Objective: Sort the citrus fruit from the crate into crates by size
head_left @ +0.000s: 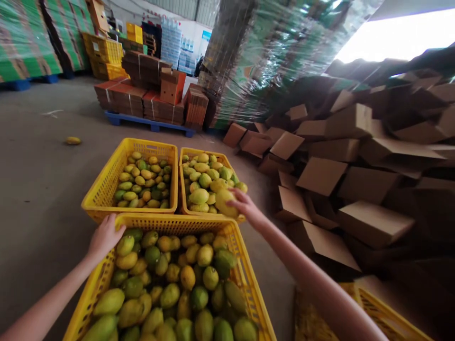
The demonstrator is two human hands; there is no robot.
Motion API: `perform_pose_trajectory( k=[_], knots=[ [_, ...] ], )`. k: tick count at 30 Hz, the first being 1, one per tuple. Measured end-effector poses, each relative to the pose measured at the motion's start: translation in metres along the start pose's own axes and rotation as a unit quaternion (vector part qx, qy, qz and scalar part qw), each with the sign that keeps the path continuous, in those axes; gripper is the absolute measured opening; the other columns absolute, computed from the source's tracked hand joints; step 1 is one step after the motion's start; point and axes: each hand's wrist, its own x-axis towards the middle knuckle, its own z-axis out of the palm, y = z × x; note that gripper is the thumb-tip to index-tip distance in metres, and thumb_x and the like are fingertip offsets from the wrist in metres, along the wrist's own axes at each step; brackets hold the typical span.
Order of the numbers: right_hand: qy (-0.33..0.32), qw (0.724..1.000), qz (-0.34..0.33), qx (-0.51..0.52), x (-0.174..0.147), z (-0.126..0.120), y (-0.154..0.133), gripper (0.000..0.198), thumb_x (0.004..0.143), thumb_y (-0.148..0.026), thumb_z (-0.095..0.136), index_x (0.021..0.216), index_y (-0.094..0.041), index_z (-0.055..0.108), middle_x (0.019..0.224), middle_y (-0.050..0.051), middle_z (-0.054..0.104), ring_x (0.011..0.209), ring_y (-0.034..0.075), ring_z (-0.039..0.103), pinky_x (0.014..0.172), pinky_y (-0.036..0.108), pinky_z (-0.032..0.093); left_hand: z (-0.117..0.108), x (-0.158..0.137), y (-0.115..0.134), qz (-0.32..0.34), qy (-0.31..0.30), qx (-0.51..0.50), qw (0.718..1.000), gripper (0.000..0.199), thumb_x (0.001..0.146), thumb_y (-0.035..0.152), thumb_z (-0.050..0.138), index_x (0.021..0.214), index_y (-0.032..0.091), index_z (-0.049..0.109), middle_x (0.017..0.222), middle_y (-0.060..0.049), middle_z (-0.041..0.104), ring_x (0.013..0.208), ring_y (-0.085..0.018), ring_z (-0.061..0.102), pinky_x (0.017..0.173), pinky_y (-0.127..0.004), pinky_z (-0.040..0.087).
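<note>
1. Grey floor [39, 189] here, one loose yellow fruit [73, 141] lying on it!
2. Two yellow crates [112, 187], side by side.
3. Beyond them, a blue pallet [155, 127].
4. Cardboard boxes [322, 175] heaped at right!

A pale yellow oval fruit [225, 203], slightly blurred, was held at the five o'clock corner of a yellow perforated plastic crate [183, 189] piled with yellowish-green oval fruits [205, 181]. Toward seven o'clock, a nearer yellow slotted plastic crate [170, 217] stood upright, loaded with loose green-to-golden oval fruits [169, 296].
</note>
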Motion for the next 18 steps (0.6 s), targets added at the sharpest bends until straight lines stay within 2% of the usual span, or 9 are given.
perform_pose_trajectory(
  k=[1,3,5,7,10,13,15,18],
  knots=[
    [0.016,0.994,-0.066,-0.083,0.028,-0.007,-0.023,0.04,0.063,-0.025,0.079,0.102,-0.027,0.069,0.097,0.001,0.071,0.095,0.026,0.063,0.084,0.038,0.053,0.001,0.0,0.0,-0.002,0.001,0.001,1.0,0.026,0.094,0.033,0.043,0.111,0.017,0.054,0.118,-0.017,0.067,0.109,-0.03,0.069,0.089,-0.036,0.055],
    [0.06,0.957,-0.157,-0.238,0.087,-0.01,-0.059,0.043,0.068,-0.03,0.079,0.109,-0.026,0.066,0.109,0.005,0.07,0.106,0.03,0.062,0.096,0.044,0.05,0.004,0.0,-0.002,0.001,0.008,-0.007,1.0,0.026,0.093,0.034,0.043,0.108,0.017,0.055,0.115,-0.016,0.068,0.106,-0.031,0.07,0.086,-0.036,0.055],
    [0.079,0.909,-0.177,-0.37,0.142,-0.001,-0.077,0.047,0.071,-0.029,0.078,0.116,-0.021,0.064,0.114,0.011,0.069,0.114,0.035,0.06,0.103,0.049,0.045,0.007,0.0,-0.003,0.006,0.018,-0.02,1.0,0.026,0.093,0.034,0.042,0.108,0.017,0.055,0.114,-0.016,0.068,0.104,-0.031,0.07,0.084,-0.037,0.056],
    [0.083,0.878,-0.171,-0.439,0.186,0.013,-0.077,0.048,0.075,-0.025,0.075,0.121,-0.017,0.062,0.124,0.017,0.066,0.121,0.038,0.058,0.107,0.048,0.043,0.01,0.001,-0.004,0.005,0.025,-0.028,0.999,0.027,0.092,0.033,0.042,0.11,0.018,0.055,0.114,-0.016,0.069,0.104,-0.031,0.07,0.083,-0.037,0.056],
    [0.072,0.877,-0.126,-0.459,0.229,0.034,-0.05,0.051,0.08,-0.016,0.069,0.129,-0.012,0.057,0.135,0.023,0.06,0.128,0.039,0.056,0.11,0.047,0.04,0.013,0.001,-0.005,-0.005,0.027,-0.025,0.999,0.024,0.092,0.032,0.042,0.11,0.02,0.054,0.116,-0.014,0.069,0.105,-0.029,0.07,0.084,-0.035,0.056],
    [0.052,0.888,-0.092,-0.447,0.252,0.046,-0.016,0.052,0.086,-0.014,0.066,0.136,-0.007,0.054,0.137,0.028,0.058,0.129,0.04,0.056,0.111,0.051,0.039,0.011,0.001,-0.004,-0.013,0.023,-0.016,1.0,0.023,0.092,0.033,0.043,0.109,0.021,0.053,0.12,-0.013,0.069,0.104,-0.028,0.071,0.082,-0.034,0.056],
    [0.041,0.892,-0.078,-0.444,0.263,0.046,0.0,0.051,0.092,-0.021,0.062,0.141,-0.008,0.051,0.14,0.029,0.057,0.133,0.04,0.054,0.113,0.055,0.036,0.007,0.0,-0.002,-0.015,0.015,-0.011,1.0,0.023,0.093,0.034,0.043,0.108,0.021,0.054,0.119,-0.013,0.069,0.104,-0.028,0.071,0.081,-0.034,0.056],
    [0.019,0.891,-0.083,-0.446,0.274,0.037,0.009,0.05,0.1,-0.035,0.053,0.145,-0.012,0.05,0.147,0.028,0.053,0.141,0.04,0.047,0.115,0.058,0.032,0.001,-0.001,0.002,-0.015,0.008,-0.006,1.0,0.023,0.093,0.035,0.043,0.107,0.021,0.054,0.116,-0.013,0.069,0.103,-0.029,0.071,0.08,-0.034,0.056]
  ],
)
